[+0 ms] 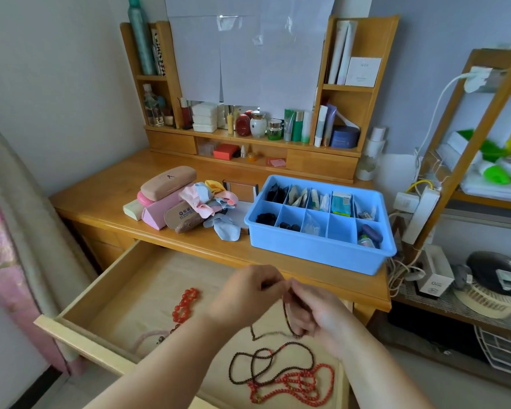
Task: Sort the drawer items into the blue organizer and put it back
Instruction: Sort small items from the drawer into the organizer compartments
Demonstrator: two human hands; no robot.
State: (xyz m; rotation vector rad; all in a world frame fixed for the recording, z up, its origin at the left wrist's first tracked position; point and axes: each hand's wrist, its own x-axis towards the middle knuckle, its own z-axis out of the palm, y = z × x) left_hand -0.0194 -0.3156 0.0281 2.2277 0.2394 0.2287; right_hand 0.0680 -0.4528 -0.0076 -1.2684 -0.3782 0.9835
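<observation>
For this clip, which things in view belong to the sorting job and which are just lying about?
Part of the job:
blue organizer
open drawer
thin bead string, held by both hands, left, right
red bead bracelet
dark necklace
red necklace

Just lying about:
glasses cases
cloths
shelf bottles

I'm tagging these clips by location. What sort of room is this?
Most likely a bedroom or dressing corner at home: a wooden dressing table whose shelf carries cosmetic jars and bottles, an open wooden drawer holding bead necklaces, and a pink floral curtain at the left.
</observation>
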